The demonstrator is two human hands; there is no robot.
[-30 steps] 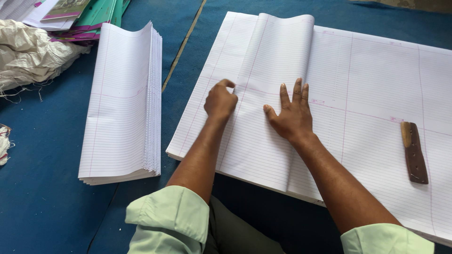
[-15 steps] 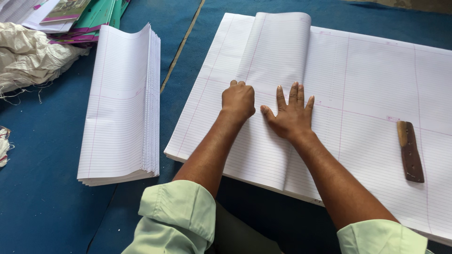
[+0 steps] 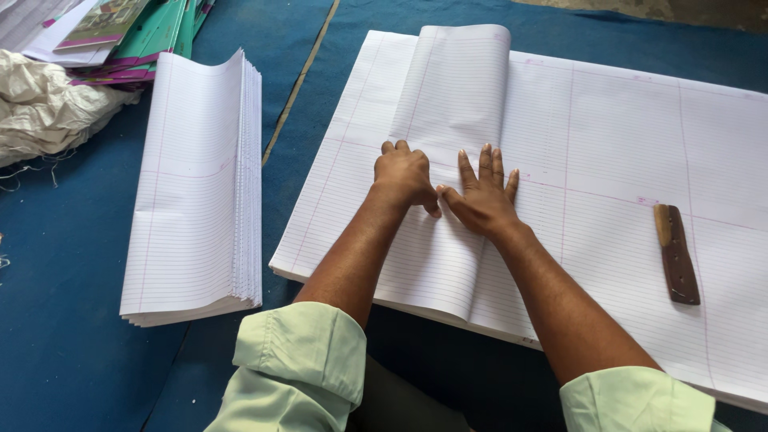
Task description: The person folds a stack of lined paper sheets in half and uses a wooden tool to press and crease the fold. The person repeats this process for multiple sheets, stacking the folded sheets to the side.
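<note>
1. Blue floor covering (image 3: 64, 352): underlies everything in view.
2. Large stack of ruled sheets (image 3: 624, 136): lies flat at centre and right, white with pink margin lines.
3. Folded ruled sheet (image 3: 448, 104): doubled over on the large stack's left part, its rounded fold running from far edge to near edge.
4. Pile of folded ruled sheets (image 3: 196, 184): left of the large stack, apart from it.
5. Crumpled white sack (image 3: 40, 112): far left.
6. Green covers (image 3: 152, 32): top left corner, stacked.
7. Right hand (image 3: 480, 200): flat, fingers spread, pressing the folded sheet.
8. Left hand (image 3: 404, 172): curled into a loose fist, knuckles on the same sheet, touching the right thumb.
9. Brown wooden tool (image 3: 676, 254): lies on the large stack, right of both hands.
</note>
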